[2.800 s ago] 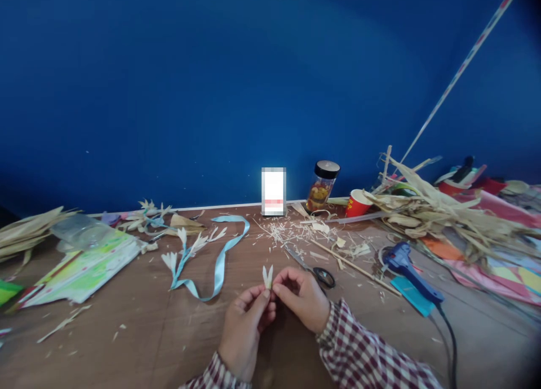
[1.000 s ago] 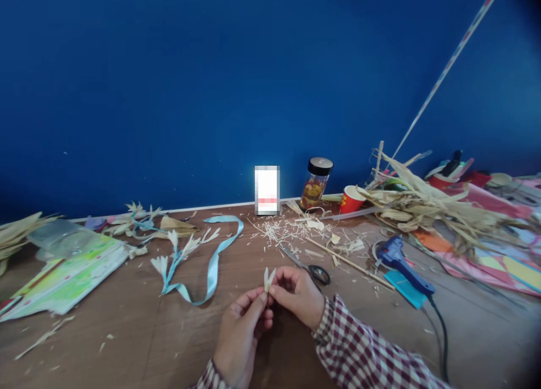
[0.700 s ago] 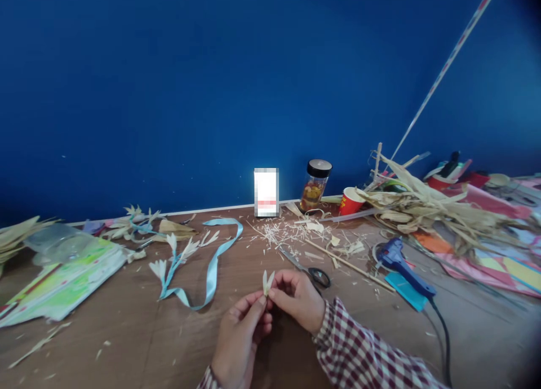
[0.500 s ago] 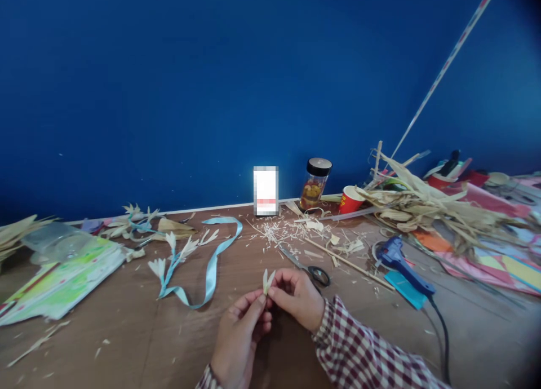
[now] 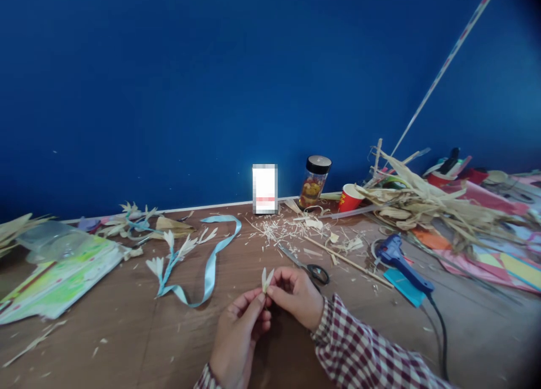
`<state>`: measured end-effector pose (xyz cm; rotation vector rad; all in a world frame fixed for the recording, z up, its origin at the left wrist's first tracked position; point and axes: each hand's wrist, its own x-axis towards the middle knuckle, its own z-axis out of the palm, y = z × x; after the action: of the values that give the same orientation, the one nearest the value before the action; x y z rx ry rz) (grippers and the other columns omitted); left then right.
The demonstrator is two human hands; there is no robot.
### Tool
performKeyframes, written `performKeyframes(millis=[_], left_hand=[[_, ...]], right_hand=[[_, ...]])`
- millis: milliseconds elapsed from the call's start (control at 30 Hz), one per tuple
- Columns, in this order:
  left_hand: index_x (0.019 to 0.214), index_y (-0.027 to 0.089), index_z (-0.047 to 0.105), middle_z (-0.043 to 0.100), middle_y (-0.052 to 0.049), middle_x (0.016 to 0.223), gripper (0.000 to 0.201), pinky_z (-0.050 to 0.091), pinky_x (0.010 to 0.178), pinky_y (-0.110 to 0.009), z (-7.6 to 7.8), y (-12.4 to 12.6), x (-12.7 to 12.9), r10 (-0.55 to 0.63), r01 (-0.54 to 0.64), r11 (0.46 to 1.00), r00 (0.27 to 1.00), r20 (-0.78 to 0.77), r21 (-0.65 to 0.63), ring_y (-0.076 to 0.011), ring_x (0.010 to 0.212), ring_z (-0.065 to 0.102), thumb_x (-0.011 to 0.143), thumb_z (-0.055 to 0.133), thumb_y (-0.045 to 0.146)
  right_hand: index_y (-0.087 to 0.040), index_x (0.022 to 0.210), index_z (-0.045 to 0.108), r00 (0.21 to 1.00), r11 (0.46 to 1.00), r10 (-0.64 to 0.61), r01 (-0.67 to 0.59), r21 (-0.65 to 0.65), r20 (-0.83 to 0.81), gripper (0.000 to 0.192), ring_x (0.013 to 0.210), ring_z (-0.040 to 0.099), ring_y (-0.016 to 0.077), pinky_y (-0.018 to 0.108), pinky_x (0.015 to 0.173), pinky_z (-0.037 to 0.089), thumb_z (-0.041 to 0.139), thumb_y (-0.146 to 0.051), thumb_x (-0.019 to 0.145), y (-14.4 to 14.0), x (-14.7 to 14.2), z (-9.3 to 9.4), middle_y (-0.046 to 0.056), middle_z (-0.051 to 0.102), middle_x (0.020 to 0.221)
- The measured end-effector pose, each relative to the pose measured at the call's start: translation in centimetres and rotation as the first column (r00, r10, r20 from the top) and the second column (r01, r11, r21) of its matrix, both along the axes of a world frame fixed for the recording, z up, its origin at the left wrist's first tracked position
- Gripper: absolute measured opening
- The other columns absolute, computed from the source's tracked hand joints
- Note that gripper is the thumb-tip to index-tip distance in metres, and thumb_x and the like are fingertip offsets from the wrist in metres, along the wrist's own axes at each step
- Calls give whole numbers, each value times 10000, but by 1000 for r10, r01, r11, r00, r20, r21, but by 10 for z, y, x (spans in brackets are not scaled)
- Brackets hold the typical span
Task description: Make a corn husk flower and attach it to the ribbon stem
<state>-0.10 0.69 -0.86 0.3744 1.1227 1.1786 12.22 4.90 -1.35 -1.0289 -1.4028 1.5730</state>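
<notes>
Between my fingertips stands a small pale corn-husk flower (image 5: 266, 281), its narrow petals spread in a V. My left hand (image 5: 242, 325) pinches its base between thumb and fingers. From the other side my right hand (image 5: 297, 297) pinches the same flower, thumb and forefinger against the lower petals. Fingers hide its base. Just beyond my right hand lie black-handled scissors (image 5: 315, 272), blades pointing away to the left. To the left lies a stem of similar husk flowers (image 5: 169, 262) wrapped in light blue ribbon (image 5: 211, 273), whose loose end curls across the table.
Straw scraps (image 5: 274, 231) litter the table's middle, near a thin stick (image 5: 350, 263). A blue glue gun (image 5: 403, 262) with a black cord lies right, below piled dry husks (image 5: 416, 203). A lidded jar (image 5: 313, 183) and red paper cup (image 5: 350, 198) stand near the blue wall.
The view has shifted very slightly. Both hands stay together on the flower, with almost no visible movement.
</notes>
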Motion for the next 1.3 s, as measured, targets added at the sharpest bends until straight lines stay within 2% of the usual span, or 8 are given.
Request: performKeyframes(millis=[467,767,1067,1167,1300], left_hand=[[714,108,655,614,1,592,264,419,417,-139,-2,3,0,-22,22,1000,999,-36,1,-44,449,506,529,758,266],[661,120,623,586,21,562,207,352,388,-138,1,3,1,-43,45,999,994,-96,16,-40,417,463,564,715,277],[684,130,636,590,31,583,177,361,402,-131,3,-1,1,-62,67,997,993,-101,40,-36,435,465,592,699,268],[765,139,659,623,12,611,232,407,433,-148,2,0,-3,-100,111,993,977,-190,49,-56,464,506,599,698,296],[792,127,659,646,-13,589,287,450,443,-193,-2,2,-8,-114,161,982,918,-381,95,-102,470,550,586,705,322]], right_hand=[[-156,670,523,999,1000,-24,23,18,30,138,517,513,98,217,522,398,588,-269,715,0,0,-3,-12,578,574],[-149,703,536,1000,1000,18,-18,14,-3,147,553,527,103,221,541,401,575,-286,739,-2,0,4,-5,584,599],[-150,688,537,1000,1000,0,0,28,-8,155,551,522,98,220,547,400,587,-290,733,-3,0,3,-17,568,595],[-149,667,536,1000,999,-26,25,25,11,161,525,502,91,213,522,384,599,-289,716,-1,2,3,-26,560,573],[-148,630,534,999,999,-41,41,-6,32,172,488,459,77,203,485,351,616,-288,685,1,3,4,-38,538,549]])
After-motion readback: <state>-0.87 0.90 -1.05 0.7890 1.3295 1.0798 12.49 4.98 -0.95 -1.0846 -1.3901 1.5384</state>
